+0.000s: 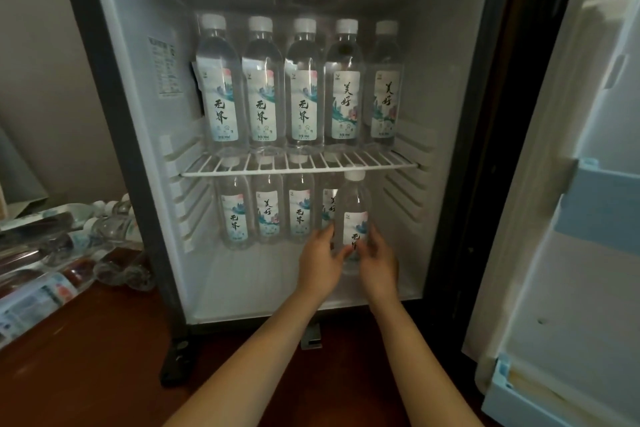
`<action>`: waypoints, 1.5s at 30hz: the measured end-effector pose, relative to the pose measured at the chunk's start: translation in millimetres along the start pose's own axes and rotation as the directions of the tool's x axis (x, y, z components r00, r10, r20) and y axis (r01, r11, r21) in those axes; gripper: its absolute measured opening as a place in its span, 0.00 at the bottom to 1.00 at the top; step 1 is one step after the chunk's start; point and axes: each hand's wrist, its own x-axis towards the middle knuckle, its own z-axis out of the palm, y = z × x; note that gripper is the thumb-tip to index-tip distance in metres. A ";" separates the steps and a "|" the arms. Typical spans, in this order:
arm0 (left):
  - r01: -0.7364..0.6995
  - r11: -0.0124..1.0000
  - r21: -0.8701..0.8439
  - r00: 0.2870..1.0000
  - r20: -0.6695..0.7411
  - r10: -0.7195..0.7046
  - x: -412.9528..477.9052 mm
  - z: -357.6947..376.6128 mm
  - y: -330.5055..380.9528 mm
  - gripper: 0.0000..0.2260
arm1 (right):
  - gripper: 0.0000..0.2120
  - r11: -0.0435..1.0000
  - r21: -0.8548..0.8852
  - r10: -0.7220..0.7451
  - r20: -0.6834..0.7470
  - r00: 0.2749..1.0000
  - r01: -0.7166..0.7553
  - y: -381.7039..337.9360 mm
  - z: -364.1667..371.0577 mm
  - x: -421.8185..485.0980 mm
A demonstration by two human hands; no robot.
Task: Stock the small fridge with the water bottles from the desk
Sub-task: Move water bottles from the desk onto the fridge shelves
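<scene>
Both hands on one water bottle [354, 208]: left hand [320, 255] and right hand [379, 262] each have a wrapped grip on its lower body, fingers curled round the label from either side. Bottle upright, long axis vertical, in the lower compartment of the fridge [138, 135], right end, nearer than the lower row [268, 215] of four. Open slot sits just far of it, right of the fourth bottle, so the move looks like a straight push back. Cap is just under the wire shelf [301, 166], so keep it vertical. Can't tell if the base touches the fridge floor [242, 281]. Top row [303, 87] has five, looks full. More wrapped bottles [107, 225] lie on the bench [104, 340], left of the fridge. Door [571, 218] is swung open at right.
</scene>
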 end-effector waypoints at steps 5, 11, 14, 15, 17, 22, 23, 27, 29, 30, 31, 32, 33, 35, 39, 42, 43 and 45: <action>0.071 0.997 0.004 0.993 -0.092 -0.070 16.3 14.2 -0.4 0.17 | 0.20 0.995 -0.081 0.053 -0.139 0.989 -0.065 2.8 6.4 20.7; 0.062 0.998 0.023 0.998 0.032 -0.063 28.2 24.3 -7.8 0.23 | 0.22 0.978 -0.192 0.047 -0.164 0.985 -0.079 8.1 9.4 41.4; 0.059 0.998 0.028 0.991 0.123 -0.062 32.5 23.3 -13.5 0.26 | 0.22 0.973 -0.216 0.034 -0.201 0.979 -0.078 9.3 14.8 48.2; 0.061 0.998 0.018 0.988 0.141 -0.063 34.0 22.4 -15.0 0.26 | 0.22 0.971 -0.226 0.030 -0.214 0.976 -0.079 9.4 17.0 50.6; 0.072 0.997 0.002 0.983 0.172 -0.071 37.1 20.5 -18.5 0.26 | 0.21 0.965 -0.249 0.019 -0.230 0.973 -0.078 9.7 20.9 55.5; 0.126 0.992 0.001 0.956 0.267 -0.122 42.8 20.1 -28.3 0.26 | 0.22 0.954 -0.298 -0.023 -0.212 0.977 -0.042 13.8 27.5 67.5; 0.127 0.992 0.000 0.953 0.277 -0.123 44.1 21.2 -29.7 0.27 | 0.23 0.953 -0.300 -0.019 -0.207 0.978 -0.045 14.8 28.3 70.3; 0.115 0.993 -0.030 0.955 0.279 -0.102 48.0 25.0 -28.9 0.27 | 0.23 0.950 -0.308 -0.003 -0.200 0.980 -0.060 17.7 30.0 80.3; 0.085 0.995 -0.054 0.959 0.277 -0.067 48.2 25.7 -27.2 0.27 | 0.23 0.947 -0.314 -0.001 -0.204 0.979 -0.065 18.2 31.0 83.0; 0.073 0.995 -0.066 0.959 0.280 -0.052 47.8 25.6 -26.7 0.27 | 0.23 0.947 -0.314 0.000 -0.205 0.979 -0.066 18.7 31.4 83.6; 0.068 0.995 -0.073 0.958 0.283 -0.045 47.4 25.0 -26.4 0.28 | 0.23 0.948 -0.312 0.000 -0.207 0.978 -0.066 19.0 31.7 84.1; 0.073 0.994 -0.079 0.957 0.287 -0.047 47.1 24.1 -26.8 0.27 | 0.23 0.948 -0.312 -0.002 -0.211 0.977 -0.066 19.2 31.8 83.8; 0.085 0.993 -0.084 0.955 0.292 -0.057 46.4 22.8 -27.6 0.27 | 0.22 0.947 -0.315 -0.001 -0.218 0.976 -0.069 19.0 31.9 83.5; 0.133 0.987 -0.089 0.946 0.307 -0.100 43.8 19.2 -28.9 0.27 | 0.20 0.941 -0.327 0.005 -0.245 0.970 -0.087 17.2 32.6 80.6; 0.164 0.984 -0.067 0.954 0.265 -0.141 35.1 6.5 -31.0 0.24 | 0.17 0.953 -0.280 0.015 -0.331 0.943 -0.113 11.8 36.9 65.3; 0.134 0.990 -0.046 0.977 0.171 -0.124 22.4 -9.9 -30.2 0.19 | 0.13 0.954 -0.296 -0.050 -0.325 0.944 -0.052 9.2 38.0 46.7; 0.132 0.990 -0.043 0.982 0.144 -0.125 16.5 -15.8 -29.7 0.18 | 0.10 0.948 -0.319 -0.082 -0.300 0.950 -0.019 8.3 37.9 40.0; 0.142 0.989 -0.047 0.986 0.095 -0.137 3.1 -27.7 -28.2 0.16 | 0.08 0.940 -0.339 -0.111 -0.230 0.967 0.028 4.1 39.0 25.9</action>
